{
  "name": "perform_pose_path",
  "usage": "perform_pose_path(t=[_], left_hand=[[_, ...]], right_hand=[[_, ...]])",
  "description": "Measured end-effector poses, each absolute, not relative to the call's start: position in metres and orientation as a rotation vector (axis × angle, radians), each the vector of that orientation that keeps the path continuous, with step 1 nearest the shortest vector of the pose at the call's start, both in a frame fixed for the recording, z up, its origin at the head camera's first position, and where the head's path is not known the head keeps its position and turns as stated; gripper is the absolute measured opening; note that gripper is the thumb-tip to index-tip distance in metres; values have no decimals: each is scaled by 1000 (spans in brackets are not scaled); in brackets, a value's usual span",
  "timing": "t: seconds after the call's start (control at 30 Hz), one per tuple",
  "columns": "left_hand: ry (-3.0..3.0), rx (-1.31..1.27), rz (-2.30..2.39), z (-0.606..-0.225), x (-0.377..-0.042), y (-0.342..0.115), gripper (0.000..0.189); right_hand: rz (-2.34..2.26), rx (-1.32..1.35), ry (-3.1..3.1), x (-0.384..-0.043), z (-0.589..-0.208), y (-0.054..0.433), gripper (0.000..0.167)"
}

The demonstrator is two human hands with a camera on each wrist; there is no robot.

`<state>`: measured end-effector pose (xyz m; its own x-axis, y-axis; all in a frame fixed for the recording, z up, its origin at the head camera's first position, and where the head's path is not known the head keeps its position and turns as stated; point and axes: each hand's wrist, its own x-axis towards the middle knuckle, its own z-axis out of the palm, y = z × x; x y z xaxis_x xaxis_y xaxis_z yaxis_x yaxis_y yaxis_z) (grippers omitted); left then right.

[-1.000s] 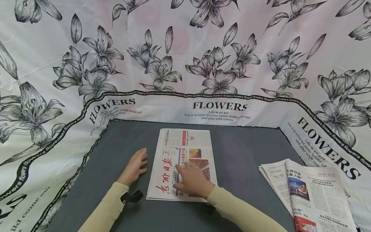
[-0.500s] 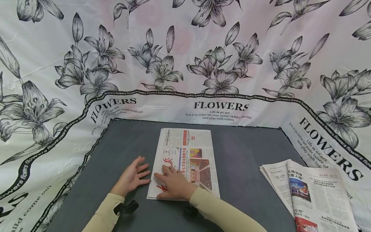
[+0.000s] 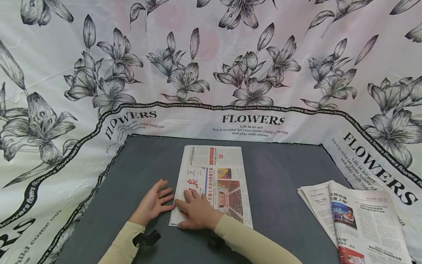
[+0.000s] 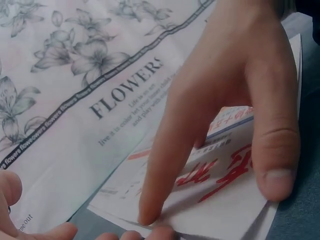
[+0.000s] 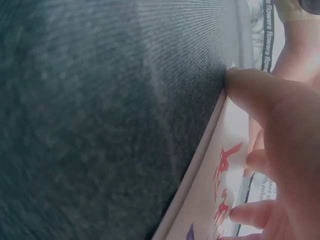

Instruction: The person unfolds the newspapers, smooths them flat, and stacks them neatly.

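Note:
A folded newspaper [image 3: 227, 161] with red headline characters lies flat on the dark grey table. My right hand [image 3: 197, 212] rests on its near left part with fingers spread, covering some of the red characters. In the left wrist view, the index fingertip of that right hand [image 4: 225, 85] presses close to the paper's edge, and the thumb reaches another edge. The right wrist view shows the thumb along the newspaper's [image 5: 225, 125] folded side. My left hand [image 3: 152, 203] is beside the left edge, palm facing the paper, its straight fingertips right at that edge and holding nothing.
Another stack of folded newspapers [image 3: 366, 220] lies at the right side of the table [image 3: 277, 183]. A white cloth [image 3: 184, 124] printed with flowers rises behind and around the table. Black bands [image 3: 146, 238] are on both wrists.
My right hand has slid left and slightly down across the newspaper, uncovering its photo. The left hand has lowered slightly, turned its palm toward the paper and come up to its left edge.

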<state>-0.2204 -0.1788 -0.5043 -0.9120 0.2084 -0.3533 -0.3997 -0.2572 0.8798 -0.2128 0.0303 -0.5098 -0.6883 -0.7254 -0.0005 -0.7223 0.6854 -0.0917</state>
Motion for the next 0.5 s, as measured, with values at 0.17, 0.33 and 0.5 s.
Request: perform_pose_path(t=[0.17,0.33,0.5], left_hand=[[1564,-260,2260,-505,-219,-178,76],[1482,-279,2283,-507,-218,-177,76],[1471,-223,2241,-511,-219,-176,74]], right_hand=[[-172,-1249,2849,-216,-510,30,71],[-181,-1300,2859,-218,-512,30,66],[-167,-1327,2882,-217,-511,28,64]])
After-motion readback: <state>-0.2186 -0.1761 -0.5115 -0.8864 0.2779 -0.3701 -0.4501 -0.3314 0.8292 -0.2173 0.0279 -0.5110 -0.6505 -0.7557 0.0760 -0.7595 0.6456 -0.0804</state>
